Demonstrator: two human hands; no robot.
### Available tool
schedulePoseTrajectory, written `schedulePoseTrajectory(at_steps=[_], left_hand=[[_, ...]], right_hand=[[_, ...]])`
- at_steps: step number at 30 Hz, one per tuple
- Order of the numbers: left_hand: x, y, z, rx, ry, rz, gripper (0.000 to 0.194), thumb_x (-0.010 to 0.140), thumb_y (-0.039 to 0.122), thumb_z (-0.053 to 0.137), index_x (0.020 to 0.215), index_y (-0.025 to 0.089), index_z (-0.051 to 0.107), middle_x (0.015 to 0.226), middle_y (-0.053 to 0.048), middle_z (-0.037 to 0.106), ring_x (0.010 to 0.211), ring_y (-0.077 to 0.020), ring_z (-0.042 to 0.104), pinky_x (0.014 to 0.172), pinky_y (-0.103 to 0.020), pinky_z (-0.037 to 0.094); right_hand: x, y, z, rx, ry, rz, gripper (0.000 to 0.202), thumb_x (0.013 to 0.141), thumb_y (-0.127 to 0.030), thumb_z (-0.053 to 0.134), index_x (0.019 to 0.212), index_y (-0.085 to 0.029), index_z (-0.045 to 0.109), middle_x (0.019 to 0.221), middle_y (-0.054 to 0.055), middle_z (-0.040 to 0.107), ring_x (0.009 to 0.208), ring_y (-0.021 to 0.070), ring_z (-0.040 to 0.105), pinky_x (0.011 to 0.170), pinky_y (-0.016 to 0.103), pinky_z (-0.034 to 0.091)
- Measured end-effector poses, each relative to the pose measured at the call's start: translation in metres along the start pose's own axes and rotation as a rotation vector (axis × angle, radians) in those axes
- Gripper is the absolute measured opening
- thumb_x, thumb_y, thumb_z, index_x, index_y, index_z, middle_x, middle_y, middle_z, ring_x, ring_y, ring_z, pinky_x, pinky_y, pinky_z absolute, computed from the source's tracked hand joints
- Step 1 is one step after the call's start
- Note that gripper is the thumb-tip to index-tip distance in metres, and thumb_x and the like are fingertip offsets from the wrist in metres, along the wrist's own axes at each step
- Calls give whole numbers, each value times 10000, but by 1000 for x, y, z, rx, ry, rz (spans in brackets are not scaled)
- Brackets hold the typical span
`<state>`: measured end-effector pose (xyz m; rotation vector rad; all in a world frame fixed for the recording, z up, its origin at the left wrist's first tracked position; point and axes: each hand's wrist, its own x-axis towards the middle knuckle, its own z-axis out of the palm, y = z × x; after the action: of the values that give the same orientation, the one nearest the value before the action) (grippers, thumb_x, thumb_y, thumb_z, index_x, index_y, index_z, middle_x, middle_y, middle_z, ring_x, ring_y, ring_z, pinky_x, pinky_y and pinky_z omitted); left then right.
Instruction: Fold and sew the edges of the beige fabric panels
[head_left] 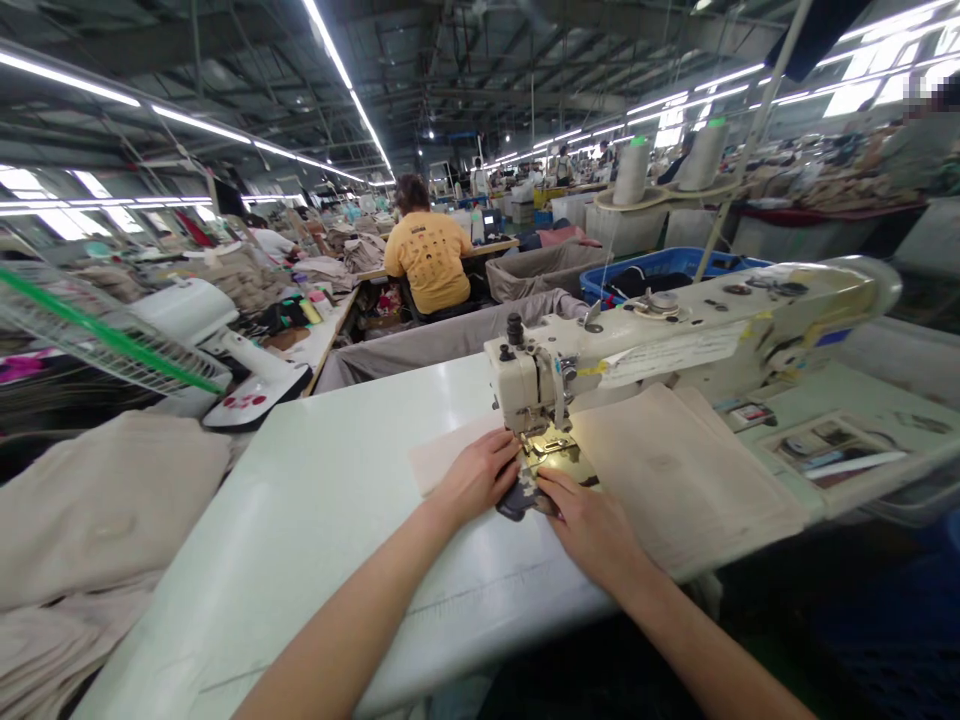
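A cream-coloured sewing machine (pixel 529 385) stands on a pale green table (pixel 352 500), its lamp lighting the needle area. Just left of the presser foot, my left hand (pixel 484 472) has its bent fingers close together on the edge of a small dark cloth with light patches (pixel 519 497). My right hand (pixel 589 520) holds the near right side of this cloth, its thumb tucked low and partly hidden. Behind my left hand lies a flat beige fabric piece (pixel 435 455). To the right of my right hand, larger beige panels (pixel 675 480) lie beneath the machine arm.
Folded beige fabric (pixel 105 500) is piled at the left, near a white fan (pixel 187 320). Thread cones (pixel 631 172) stand behind the machine. A tray of small tools (pixel 832 455) sits at the right. Ahead, a person in a yellow shirt (pixel 427 255) sits beyond a cloth-lined bin (pixel 450 335).
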<state>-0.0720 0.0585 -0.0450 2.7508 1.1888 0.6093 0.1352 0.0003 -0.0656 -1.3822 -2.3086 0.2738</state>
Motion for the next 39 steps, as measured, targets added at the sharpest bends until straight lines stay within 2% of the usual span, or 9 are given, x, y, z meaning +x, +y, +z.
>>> schedulePoseTrajectory(at_steps=[4,10,14,18,20,24,26,32,39], left_hand=[[-19,19,-5,15,-36,0,300,997,266,464,1259,187,589,1303,-126,613,1231,-253,575,1074,-440,495],[-47,49,-16,49,-124,-84,345,963,240,515,1291,157,584,1340,-148,612,1245,-291,576,1070,-465,494],[-40,36,-27,-121,-140,-59,338,975,117,413,1209,184,648,1251,-93,685,1155,-215,638,1043,-391,510],[-36,13,-33,-176,-122,-10,336,982,119,407,1181,204,665,1226,-85,686,1132,-194,636,1015,-364,514],[-38,10,-34,-9,-148,-107,275,989,184,444,1154,184,664,1192,-118,669,1117,-235,626,971,-399,529],[-43,21,-33,392,-257,-571,310,1009,335,421,1050,107,626,1051,-174,625,958,-311,661,736,-422,569],[-44,29,-33,459,-283,-714,327,1018,349,382,1068,102,591,1045,-170,611,912,-301,676,701,-398,561],[-48,41,-36,515,-325,-785,350,1019,370,328,1062,117,565,1016,-148,630,863,-287,695,656,-353,543],[-49,43,-40,513,-335,-800,368,1015,380,329,1064,107,570,991,-151,651,852,-292,703,652,-349,537]], right_hand=[[-5,3,2,-38,66,66,346,875,-77,518,1145,-204,694,1289,75,690,906,197,743,778,294,595],[-10,9,6,-2,128,78,282,882,-112,528,1085,-199,703,1270,79,696,993,223,725,819,318,591],[-9,13,6,70,152,74,259,881,-143,523,1046,-217,708,1252,65,703,1022,223,714,870,336,579],[-11,19,5,168,168,85,259,896,-185,499,1034,-219,715,1229,73,709,1015,231,712,873,373,582],[-13,21,5,232,193,85,263,904,-207,492,1038,-223,717,1203,82,716,1028,237,704,894,391,573],[-18,24,0,343,243,79,283,902,-215,486,1080,-211,705,1179,103,709,1073,250,671,942,413,544],[-20,24,-3,380,230,66,307,896,-189,468,1085,-217,708,1140,97,707,1054,243,664,927,400,544],[-28,20,-11,358,97,-20,401,831,-84,459,1070,-247,737,1057,59,672,941,197,661,805,295,547],[-28,20,-20,235,-83,-91,491,753,44,444,1041,-238,724,1084,28,666,927,161,659,822,261,522]])
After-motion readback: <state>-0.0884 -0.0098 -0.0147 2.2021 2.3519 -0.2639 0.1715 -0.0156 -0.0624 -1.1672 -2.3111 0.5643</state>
